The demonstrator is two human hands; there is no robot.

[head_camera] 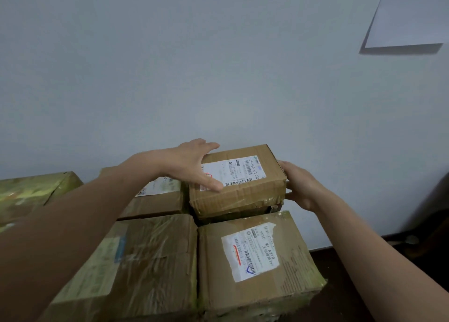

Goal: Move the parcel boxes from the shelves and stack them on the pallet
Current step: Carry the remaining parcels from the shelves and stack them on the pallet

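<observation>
Light is running dim and flat, bluish cast washing the wall (pixel 218 66). Panel (pixel 410 15) top right is throwing a hard shadow down-left. Tape on the near-left box (pixel 136 261) is glaring mildly. Wide-angle is bending edges; green box (pixel 29 190) far left is smearing soft.

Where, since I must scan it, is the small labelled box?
Head view, centre-right: the small labelled box is held between left hand and right hand, behind the A21B box.
</observation>
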